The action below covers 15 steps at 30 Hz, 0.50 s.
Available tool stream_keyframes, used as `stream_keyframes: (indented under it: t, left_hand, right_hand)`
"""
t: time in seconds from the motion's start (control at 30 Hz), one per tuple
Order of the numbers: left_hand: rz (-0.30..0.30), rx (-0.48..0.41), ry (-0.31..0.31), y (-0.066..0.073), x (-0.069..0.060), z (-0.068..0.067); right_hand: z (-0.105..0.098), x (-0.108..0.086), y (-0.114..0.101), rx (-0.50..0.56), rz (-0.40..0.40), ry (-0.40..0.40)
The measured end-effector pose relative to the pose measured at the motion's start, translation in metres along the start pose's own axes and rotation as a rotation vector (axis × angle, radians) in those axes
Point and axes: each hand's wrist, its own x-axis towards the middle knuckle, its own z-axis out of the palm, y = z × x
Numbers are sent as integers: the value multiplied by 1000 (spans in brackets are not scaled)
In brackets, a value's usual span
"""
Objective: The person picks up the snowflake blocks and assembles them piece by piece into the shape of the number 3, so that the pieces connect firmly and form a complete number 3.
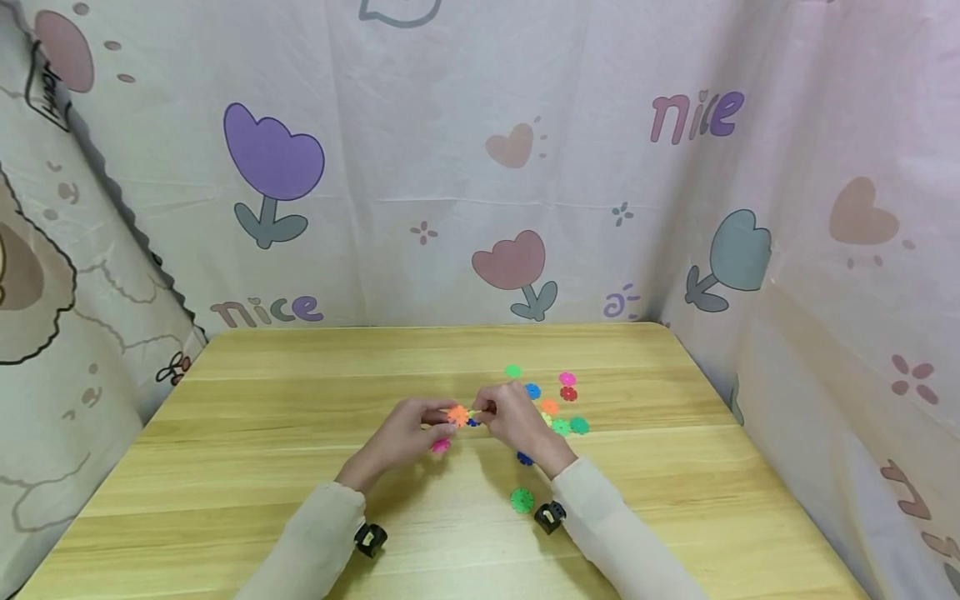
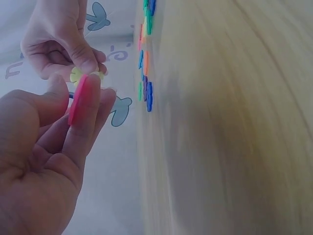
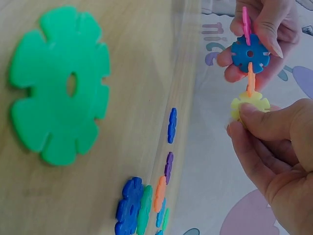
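Note:
Four notched discs are linked in a chain between the hands: pink (image 3: 246, 24), blue (image 3: 238, 53), orange (image 3: 251, 81) and yellow (image 3: 254, 99). My left hand (image 1: 405, 432) grips the pink and blue end; in the left wrist view the pink disc (image 2: 78, 105) lies edge-on between thumb and fingers. My right hand (image 1: 516, 418) pinches the yellow disc (image 2: 77, 75) between thumb and index finger. Both hands are raised above the table, close together. The fingers partly hide the chain in the head view.
Loose discs lie on the wooden table (image 1: 262, 467) beyond and right of my right hand, among them a red one (image 1: 568, 393) and a teal one (image 1: 579, 425). A green disc (image 1: 522, 500) lies nearer, by the right wrist. A patterned curtain (image 1: 412, 167) stands behind.

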Motion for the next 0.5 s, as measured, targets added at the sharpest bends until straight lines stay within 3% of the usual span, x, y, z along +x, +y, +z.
stream_keyframes:
  t: [0.27, 0.5]
  left_hand:
    - [-61, -104, -2, -2, 0, 2]
    - [-125, -119, 8, -1, 0, 2]
  right_hand:
    - [4, -1, 1, -16, -38, 12]
    - [6, -3, 3, 6, -35, 23]
